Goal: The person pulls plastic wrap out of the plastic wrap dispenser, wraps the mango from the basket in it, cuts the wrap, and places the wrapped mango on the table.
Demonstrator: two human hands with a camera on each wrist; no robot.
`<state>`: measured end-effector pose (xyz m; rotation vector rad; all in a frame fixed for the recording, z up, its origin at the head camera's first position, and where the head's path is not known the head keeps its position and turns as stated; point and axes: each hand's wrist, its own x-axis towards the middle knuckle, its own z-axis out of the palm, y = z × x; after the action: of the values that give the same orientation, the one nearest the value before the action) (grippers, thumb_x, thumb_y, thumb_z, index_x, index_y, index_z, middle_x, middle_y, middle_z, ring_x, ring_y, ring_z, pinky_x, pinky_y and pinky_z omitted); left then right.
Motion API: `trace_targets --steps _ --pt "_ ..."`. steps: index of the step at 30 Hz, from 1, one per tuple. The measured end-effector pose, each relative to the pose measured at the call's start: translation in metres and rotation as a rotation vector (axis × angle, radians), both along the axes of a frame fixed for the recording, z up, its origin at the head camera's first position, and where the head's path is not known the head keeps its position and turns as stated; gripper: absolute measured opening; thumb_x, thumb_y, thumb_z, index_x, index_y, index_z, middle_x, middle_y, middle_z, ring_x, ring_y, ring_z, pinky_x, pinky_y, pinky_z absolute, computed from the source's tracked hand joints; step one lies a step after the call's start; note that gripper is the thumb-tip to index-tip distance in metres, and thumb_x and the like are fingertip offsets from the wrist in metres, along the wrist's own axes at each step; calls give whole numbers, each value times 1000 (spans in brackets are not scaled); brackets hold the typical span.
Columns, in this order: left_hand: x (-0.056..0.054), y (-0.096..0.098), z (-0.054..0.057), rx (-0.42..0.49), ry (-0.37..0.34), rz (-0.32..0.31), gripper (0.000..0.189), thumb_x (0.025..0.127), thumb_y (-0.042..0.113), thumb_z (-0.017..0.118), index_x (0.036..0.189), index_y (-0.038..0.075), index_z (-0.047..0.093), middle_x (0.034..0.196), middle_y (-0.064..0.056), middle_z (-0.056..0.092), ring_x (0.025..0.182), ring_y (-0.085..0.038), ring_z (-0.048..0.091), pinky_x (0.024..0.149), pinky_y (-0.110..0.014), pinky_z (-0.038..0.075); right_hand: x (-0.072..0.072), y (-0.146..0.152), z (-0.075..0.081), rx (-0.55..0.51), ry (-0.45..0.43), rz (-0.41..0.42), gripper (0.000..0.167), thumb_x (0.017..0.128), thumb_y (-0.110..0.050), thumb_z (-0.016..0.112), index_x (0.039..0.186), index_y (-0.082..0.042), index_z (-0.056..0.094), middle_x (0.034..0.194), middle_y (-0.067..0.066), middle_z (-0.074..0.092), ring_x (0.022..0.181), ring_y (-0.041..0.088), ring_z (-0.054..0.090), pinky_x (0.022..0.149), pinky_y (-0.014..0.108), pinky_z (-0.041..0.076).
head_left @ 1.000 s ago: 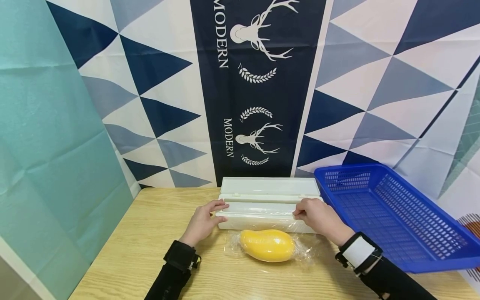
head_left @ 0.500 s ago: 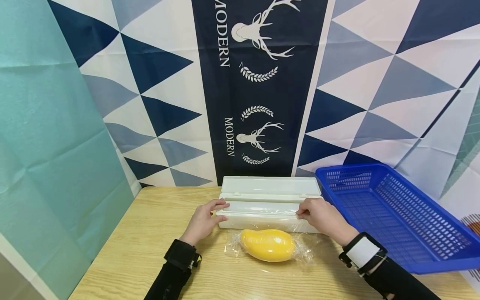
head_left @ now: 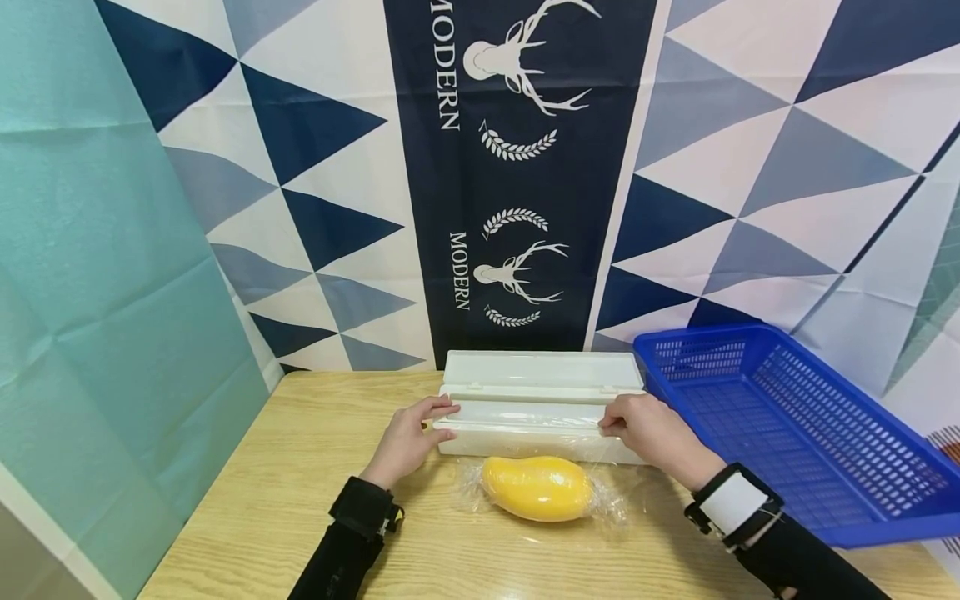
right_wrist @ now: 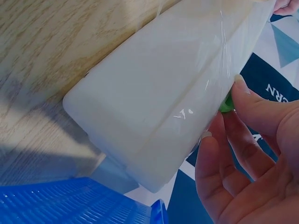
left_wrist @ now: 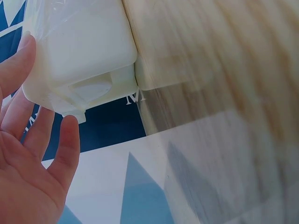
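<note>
A white cling film dispenser lies on the table with its lid tipped back. My left hand holds its left end, thumb on the front side and fingers on top. Near the right end, my right hand pinches a small green slide cutter on the dispenser's edge; the head view hides this cutter behind the fingers. Clear cling film stretches over the dispenser's front and down toward a yellow mango. The mango lies wrapped in film, crumpled at both ends, right in front of the dispenser.
A blue plastic basket stands at the right, close by the dispenser's right end. The wooden table meets a patterned cloth wall behind the dispenser. A teal cloth hangs along the left side.
My right hand has slid slightly rightward along the dispenser's edge with the slide cutter. My left hand keeps its hold on the left end; the mango stays in place.
</note>
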<state>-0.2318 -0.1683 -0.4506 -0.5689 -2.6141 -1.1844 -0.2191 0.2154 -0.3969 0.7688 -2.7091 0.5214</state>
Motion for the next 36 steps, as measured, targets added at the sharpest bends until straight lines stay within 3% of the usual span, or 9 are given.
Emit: trace_targets --steps 36 --pt "-1 1 0 12 -28 20 39 87 20 78 125 23 69 131 6 64 132 -21 50 92 -44 49 5 16 0 -8 3 -54 14 79 -9 84 78 -19 75 81 -7 70 76 12 65 65 37 55"
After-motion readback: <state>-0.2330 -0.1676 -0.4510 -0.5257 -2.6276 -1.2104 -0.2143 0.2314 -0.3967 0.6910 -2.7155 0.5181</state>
